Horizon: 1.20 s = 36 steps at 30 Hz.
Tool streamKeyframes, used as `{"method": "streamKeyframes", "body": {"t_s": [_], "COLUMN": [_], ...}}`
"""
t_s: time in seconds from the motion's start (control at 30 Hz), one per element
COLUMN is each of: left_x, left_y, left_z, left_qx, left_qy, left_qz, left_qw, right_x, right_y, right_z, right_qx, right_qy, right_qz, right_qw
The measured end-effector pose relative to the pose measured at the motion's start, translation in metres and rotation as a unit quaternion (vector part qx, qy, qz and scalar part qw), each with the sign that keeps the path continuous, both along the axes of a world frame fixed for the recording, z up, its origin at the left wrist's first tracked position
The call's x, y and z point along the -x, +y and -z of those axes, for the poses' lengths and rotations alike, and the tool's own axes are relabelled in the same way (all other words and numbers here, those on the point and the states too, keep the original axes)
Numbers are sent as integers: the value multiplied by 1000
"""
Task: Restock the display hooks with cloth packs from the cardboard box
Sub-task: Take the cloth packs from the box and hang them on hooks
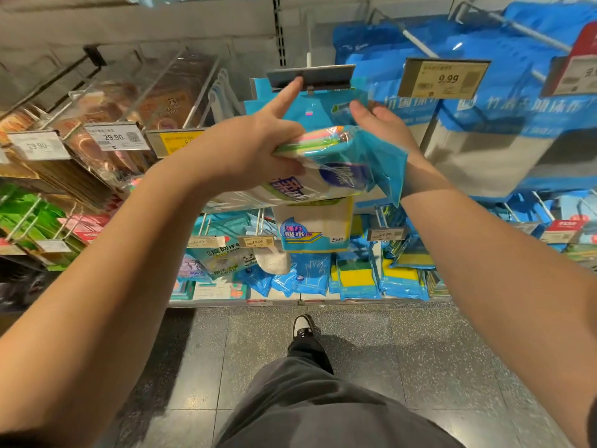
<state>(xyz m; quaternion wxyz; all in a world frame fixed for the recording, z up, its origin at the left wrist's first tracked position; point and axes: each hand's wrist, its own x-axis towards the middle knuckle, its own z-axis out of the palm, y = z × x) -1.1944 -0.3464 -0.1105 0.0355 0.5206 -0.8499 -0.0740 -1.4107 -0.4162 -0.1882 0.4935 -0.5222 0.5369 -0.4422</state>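
My left hand (255, 147) grips a cloth pack (339, 163) in blue plastic with pastel cloths showing, held flat in front of the display. Its index finger points up and touches the grey price-tag holder (311, 77) at the tip of a display hook (309, 43). My right hand (384, 124) is open, its palm against the far right side of the pack's blue header. A similar blue pack (258, 92) hangs behind on that hook. The cardboard box is out of view.
Blue cloth packs (484, 101) crowd the hooks to the right behind a 9.99 price tag (444, 78). Brown packs (155, 101) hang left with 29.90 tags. Sponges and gloves (355, 276) fill lower hooks. My leg and shoe (302, 328) stand on grey floor tiles.
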Motion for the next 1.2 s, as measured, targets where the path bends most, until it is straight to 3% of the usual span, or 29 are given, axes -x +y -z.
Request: {"method": "streamKeyframes", "body": {"t_s": [0.57,1.2], "left_x": [-6,-15], "left_y": [-8,-11], "left_z": [-4,-7], "left_qx": [-28,-34], "left_qy": [12,7], "left_qz": [17,5], "left_qw": [999,999], "right_x": [-3,-15], "right_y": [-4,-19], "right_z": [4,4], "right_qx": [-36,-5], "right_qy": [-81,-34], "right_qz": [13,91], "right_qw": [996,995]}}
